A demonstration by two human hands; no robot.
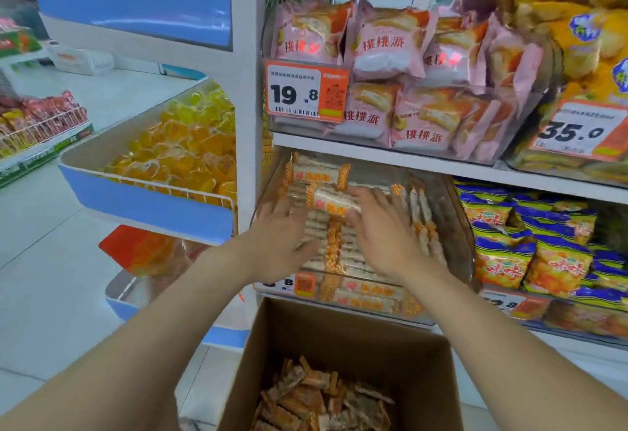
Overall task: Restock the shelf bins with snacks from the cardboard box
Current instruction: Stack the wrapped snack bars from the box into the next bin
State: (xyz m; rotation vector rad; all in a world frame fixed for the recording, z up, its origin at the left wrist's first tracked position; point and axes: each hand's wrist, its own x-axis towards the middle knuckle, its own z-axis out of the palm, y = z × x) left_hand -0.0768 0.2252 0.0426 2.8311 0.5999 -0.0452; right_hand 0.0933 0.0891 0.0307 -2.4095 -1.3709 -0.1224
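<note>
The shelf (373, 155) fills the right half of the frame. At the bottom middle sits the cardboard box (339, 335), open at the top. Just above it, in the middle of the frame, is the clear bin (457, 223). It already has lots of orange and white snack bars (334, 250) piled up in it, so a good part of the job looks done.

The box is not empty, though. More bars (319, 400) lie at its bottom, so I think there is still some filling to do.

Both hands are in the bin. The left hand (280, 240) is flat with its fingers spread out, holding nothing, on top of the pile. The right hand (384, 236) reaches toward one bar on top (334, 201). Its thumb touches that bar, but it is blurry, so I cannot tell if it is pinching it or just pushing it.

The bottom edge of the frame cuts the box off, so I cannot see how many bars are left. The hands hide part of the pile. The left wrist covers part of the bin's price tag (302, 286).
</note>
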